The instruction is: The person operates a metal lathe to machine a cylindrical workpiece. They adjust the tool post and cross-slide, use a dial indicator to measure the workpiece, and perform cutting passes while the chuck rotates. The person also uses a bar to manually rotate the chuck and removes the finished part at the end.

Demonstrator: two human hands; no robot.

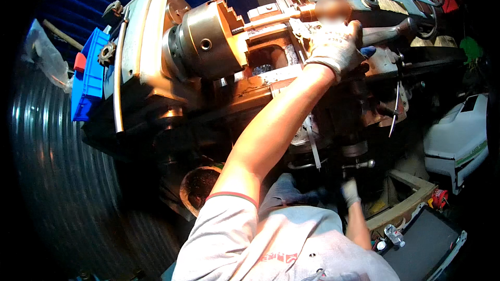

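My left hand point(336, 47), in a white work glove, reaches up to the tool area of a metal lathe, its fingers curled on something I cannot make out, beside a grey lever point(386, 35) and a blurred round brownish part point(332, 6). Left of it, a slim bar point(271, 21) runs from the large steel chuck point(205, 39) toward that blurred part. My right hand point(350, 191), gloved and smeared, hangs low on the right, just below a chrome handle point(364, 164); its fingers are not clear.
A blue plastic bin point(88, 88) stands left of the headstock. A round bucket point(200, 190) sits below the lathe bed. At right are a white machine housing point(453, 140), a wooden frame point(411, 182) and a dark panel point(427, 244). Corrugated metal wall point(57, 166) curves along the left.
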